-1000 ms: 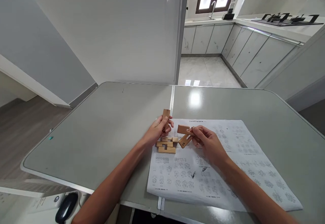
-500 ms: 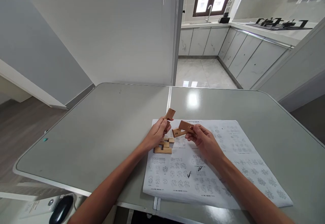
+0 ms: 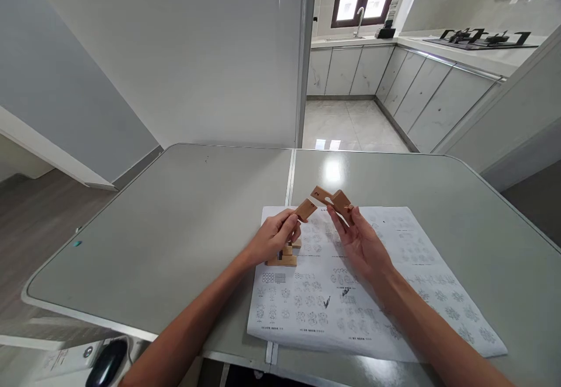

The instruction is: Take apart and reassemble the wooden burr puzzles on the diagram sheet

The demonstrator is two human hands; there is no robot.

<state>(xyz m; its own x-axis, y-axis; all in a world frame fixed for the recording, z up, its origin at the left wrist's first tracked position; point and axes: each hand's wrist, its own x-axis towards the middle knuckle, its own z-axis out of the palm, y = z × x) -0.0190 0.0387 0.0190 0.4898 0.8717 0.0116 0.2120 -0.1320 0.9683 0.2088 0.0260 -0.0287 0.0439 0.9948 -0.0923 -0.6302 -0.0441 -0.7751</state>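
Note:
My left hand [image 3: 278,235] pinches a flat wooden puzzle piece [image 3: 305,208], which points up and to the right. My right hand [image 3: 362,238] grips two crossed wooden pieces: a notched piece marked 2 [image 3: 321,194] and a plain-faced notched piece [image 3: 342,204]. The pieces in both hands come close to each other but appear apart. Below my left hand, more wooden pieces [image 3: 283,261] lie grouped at the left edge of a printed sheet [image 3: 324,340]; that hand partly hides them.
The sheet carries rows of small diagrams and covers the table's right middle. The grey table [image 3: 175,217] has a seam down its centre. A small teal bit [image 3: 78,243] lies near its left edge. A black computer mouse [image 3: 107,363] sits lower left, below the table edge.
My right hand has raised and turned its two pieces, so the one marked 2 now points up-left. My left hand's piece has tilted further right, toward them.

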